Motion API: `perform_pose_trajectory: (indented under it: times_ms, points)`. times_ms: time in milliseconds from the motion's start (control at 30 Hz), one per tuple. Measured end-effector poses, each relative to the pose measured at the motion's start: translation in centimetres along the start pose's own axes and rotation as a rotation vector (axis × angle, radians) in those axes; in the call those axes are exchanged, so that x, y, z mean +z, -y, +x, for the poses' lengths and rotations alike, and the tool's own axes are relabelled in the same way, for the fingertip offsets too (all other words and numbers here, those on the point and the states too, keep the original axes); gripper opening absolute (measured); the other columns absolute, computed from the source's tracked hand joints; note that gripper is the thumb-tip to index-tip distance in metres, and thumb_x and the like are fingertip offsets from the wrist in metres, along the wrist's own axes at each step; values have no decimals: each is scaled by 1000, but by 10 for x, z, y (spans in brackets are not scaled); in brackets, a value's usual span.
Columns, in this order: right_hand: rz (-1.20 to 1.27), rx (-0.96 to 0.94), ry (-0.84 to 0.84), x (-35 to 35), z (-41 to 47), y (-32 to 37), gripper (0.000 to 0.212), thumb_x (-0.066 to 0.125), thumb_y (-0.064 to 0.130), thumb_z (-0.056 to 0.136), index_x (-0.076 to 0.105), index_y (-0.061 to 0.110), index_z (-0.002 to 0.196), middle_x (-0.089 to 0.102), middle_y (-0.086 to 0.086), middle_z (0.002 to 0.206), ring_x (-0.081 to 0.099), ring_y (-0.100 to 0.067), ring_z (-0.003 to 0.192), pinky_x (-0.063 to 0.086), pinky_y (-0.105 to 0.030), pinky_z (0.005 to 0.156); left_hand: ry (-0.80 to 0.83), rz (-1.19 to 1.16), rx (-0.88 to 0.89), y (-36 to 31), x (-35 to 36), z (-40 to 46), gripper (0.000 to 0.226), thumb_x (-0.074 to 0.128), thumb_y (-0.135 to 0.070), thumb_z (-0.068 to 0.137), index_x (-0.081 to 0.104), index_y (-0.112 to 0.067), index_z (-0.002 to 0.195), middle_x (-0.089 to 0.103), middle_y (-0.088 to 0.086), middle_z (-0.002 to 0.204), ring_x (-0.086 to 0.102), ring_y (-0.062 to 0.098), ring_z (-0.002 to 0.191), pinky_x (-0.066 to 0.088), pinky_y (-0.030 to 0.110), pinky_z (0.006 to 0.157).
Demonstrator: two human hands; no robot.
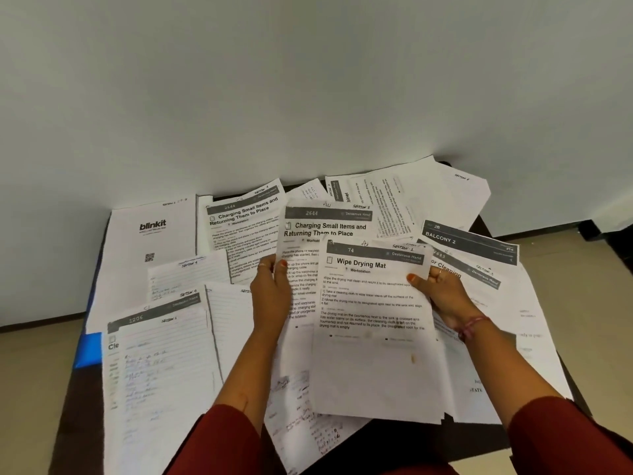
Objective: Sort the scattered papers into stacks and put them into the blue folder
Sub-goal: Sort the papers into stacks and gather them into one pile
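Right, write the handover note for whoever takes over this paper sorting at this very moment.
Left hand: pinches the left edge of the "Charging Small Items" sheet.
Right hand: pinches the right edge of the "Wipe Drying Mat" sheet, which lies over the other.
Other papers lie scattered and overlapping across the dark table; no neat stack visible.
Blue folder: only a corner shows at the left edge, under papers.
Done: nothing filed yet.
Left: sort into stacks, free the folder, file the stacks.

Dark red sleeves (pixel 579 437) at the lower frame edge are pushed up the forearms. The right hand (pixel 442 293) wears a finger ring and a pinkish thread wristband (pixel 474 326); the left hand (pixel 270 289) has orange-painted nails and a ring.
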State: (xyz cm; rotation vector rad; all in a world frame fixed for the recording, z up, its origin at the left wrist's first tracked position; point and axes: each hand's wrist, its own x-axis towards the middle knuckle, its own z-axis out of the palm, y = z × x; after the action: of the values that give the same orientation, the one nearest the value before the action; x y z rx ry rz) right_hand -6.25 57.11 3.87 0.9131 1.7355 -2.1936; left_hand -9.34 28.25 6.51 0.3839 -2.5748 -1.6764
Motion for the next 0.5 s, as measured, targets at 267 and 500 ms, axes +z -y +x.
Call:
perform_pose_trajectory:
  times_ms: [267, 500]
  points:
    - [9, -46, 90, 55, -25, -17, 30, 62, -1, 88, 62, 6, 117, 72, -6, 105, 71, -17, 89, 59, -28, 70, -120, -29, -60, 22, -63, -20, 19, 43, -18, 102, 54, -7, 112, 59, 0, 97, 52, -2, 75, 40, 1, 57]
    - [-23, -24, 115, 94, -47, -37, 28, 62, 1, 88, 63, 6, 116, 71, -8, 106, 71, -19, 88, 60, -30, 73, -139, -77, -202, 58, -106, -37, 11, 44, -23, 102, 51, -15, 106, 61, 2, 97, 57, 12, 81, 44, 19, 63]
